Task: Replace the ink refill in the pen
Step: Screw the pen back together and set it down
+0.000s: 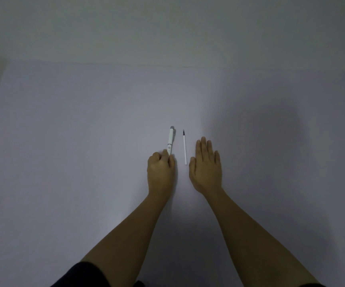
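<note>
Left hand (161, 169): fingers curled round the near end of the white pen (170, 141), which lies on the table and points away from the grip.
Right hand (205, 165): flat, palm down, fingers spread, holding nothing.
Ink refill (185, 147): thin white rod with a dark tip, lying loose between the two hands, just right of the held pen, touching neither.
Progress: judged barely begun; the pen looks fully assembled, unopened. Opening, swapping refills and closing all remain.
Surface: plain pale table (84, 152), bare apart from these.
Room: dim; blank pale wall (167, 27) beyond the far edge.
</note>
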The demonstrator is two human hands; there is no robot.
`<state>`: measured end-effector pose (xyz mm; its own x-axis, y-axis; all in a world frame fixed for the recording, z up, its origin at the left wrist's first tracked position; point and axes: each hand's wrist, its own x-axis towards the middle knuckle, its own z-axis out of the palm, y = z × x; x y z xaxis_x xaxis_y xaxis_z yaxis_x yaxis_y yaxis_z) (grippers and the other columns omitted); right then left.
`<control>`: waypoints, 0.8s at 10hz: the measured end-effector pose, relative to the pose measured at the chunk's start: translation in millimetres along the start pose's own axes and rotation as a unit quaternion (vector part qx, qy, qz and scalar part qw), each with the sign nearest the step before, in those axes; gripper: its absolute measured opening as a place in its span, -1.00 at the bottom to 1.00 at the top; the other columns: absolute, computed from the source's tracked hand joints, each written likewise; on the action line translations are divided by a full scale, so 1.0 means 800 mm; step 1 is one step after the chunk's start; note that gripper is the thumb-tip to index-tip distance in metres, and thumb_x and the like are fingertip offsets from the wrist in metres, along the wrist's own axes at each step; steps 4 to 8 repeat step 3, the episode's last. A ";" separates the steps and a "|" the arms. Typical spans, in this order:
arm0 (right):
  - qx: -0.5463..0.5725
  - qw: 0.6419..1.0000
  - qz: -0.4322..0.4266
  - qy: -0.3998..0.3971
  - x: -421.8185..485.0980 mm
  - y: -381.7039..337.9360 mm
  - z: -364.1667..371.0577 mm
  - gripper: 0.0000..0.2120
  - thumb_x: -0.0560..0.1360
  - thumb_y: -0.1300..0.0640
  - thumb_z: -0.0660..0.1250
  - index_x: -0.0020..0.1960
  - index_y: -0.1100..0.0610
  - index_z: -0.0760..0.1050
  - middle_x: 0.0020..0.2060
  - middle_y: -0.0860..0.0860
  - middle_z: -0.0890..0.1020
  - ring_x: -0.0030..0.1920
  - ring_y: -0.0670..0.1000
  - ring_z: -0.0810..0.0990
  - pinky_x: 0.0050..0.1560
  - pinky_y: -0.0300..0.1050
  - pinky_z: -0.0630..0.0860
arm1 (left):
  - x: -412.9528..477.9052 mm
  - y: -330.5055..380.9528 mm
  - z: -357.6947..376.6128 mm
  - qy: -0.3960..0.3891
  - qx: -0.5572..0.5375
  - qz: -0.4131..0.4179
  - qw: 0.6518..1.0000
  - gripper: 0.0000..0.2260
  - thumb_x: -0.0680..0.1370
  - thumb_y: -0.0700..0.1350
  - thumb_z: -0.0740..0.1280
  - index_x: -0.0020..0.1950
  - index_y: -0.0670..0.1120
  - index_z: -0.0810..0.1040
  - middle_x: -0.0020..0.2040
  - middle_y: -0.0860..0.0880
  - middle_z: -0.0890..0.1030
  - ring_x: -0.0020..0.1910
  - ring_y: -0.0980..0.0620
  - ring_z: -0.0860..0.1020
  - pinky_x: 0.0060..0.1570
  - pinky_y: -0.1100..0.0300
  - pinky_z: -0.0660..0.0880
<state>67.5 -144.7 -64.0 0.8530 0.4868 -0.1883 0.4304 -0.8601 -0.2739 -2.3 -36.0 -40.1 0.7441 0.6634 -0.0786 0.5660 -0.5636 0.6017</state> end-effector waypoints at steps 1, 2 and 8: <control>0.002 1.000 0.002 0.000 0.002 0.001 0.000 -0.36 0.49 -0.04 -0.26 0.51 0.19 -0.01 0.54 0.10 0.05 0.54 0.10 0.01 0.49 0.05 -0.10 | 0.003 -0.004 0.004 0.013 0.016 -0.004 1.000 -0.78 0.53 -0.21 0.30 0.06 -0.34 0.58 -0.22 -0.26 0.59 -0.25 -0.19 0.55 -0.30 0.03 0.52; 0.006 1.000 -0.003 -0.009 -0.001 -0.002 -0.004 -0.34 0.47 -0.05 -0.29 0.52 0.19 -0.05 0.54 0.10 0.02 0.55 0.10 -0.02 0.49 0.04 -0.13 | -0.001 -0.001 0.000 0.018 0.020 0.015 1.000 -0.82 0.51 -0.20 0.32 -0.04 -0.33 0.57 -0.26 -0.25 0.56 -0.29 -0.19 0.53 -0.33 0.00 0.56; 0.012 1.000 0.000 -0.017 0.001 -0.001 -0.008 -0.34 0.47 -0.06 -0.31 0.52 0.19 -0.08 0.55 0.10 -0.01 0.55 0.09 -0.05 0.50 0.04 -0.13 | 0.006 -0.003 -0.001 0.013 0.009 0.005 1.000 -0.79 0.52 -0.13 0.33 -0.15 -0.29 0.52 -0.26 -0.24 0.54 -0.28 -0.17 0.51 -0.31 -0.01 0.54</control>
